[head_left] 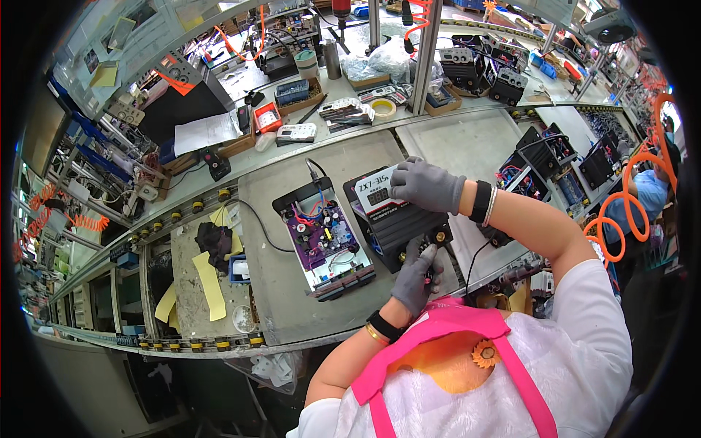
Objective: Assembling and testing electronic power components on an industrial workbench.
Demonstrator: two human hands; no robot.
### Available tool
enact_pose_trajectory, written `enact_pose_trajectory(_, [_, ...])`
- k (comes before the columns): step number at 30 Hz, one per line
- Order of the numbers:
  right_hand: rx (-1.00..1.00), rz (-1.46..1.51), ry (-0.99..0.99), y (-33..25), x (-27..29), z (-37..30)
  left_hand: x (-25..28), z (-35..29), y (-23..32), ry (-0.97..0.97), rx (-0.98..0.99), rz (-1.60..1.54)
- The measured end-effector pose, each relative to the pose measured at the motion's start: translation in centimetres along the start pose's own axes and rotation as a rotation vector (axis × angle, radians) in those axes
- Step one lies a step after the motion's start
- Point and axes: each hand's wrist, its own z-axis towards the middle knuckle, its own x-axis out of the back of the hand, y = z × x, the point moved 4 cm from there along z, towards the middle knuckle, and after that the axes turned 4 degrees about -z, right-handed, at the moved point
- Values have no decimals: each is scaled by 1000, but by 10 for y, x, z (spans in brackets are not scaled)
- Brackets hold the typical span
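A black metal-cased machine (409,232), looking like a welding power unit, stands tilted across the bench in front of me. A white printed panel (374,191) with a dark display window lies at its far left end. My right hand (427,185), in a grey glove, is closed over the panel's right edge. My left hand (418,276), also gloved, is at the machine's near end beside the brass-coloured connectors (439,237). Its fingers are curled round something small and dark, mostly hidden. To the left lies an opened unit (326,235) with a purple circuit board showing.
A black cable (266,237) runs over the grey work plate (270,306). Yellow paper strips (210,285) and a dark cloth (214,244) lie left. Printed panels (346,114), a tape roll (382,108) and a red box (267,117) sit behind. An orange coiled hose (624,197) hangs right.
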Motion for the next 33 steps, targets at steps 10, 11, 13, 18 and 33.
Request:
enact_pose_trajectory(10, [75,-223,-70,-20,11,0,0,-1,-5,27,13,36])
enact_pose_trajectory(11, [69,-186,-62,-19,10,-2,0,-1,-6,22,6,39])
enact_pose_trajectory(13, [66,-160,-51,-22,8,-6,2,0,-12,6,9,15])
enact_pose_trajectory(18, [-103,-21,-23,-21,14,-7,9,-1,-16,10,16,-6])
enact_pose_trajectory(33, [-332,-23,38,-2,-13,18,15,1,-21,-114,114,-33])
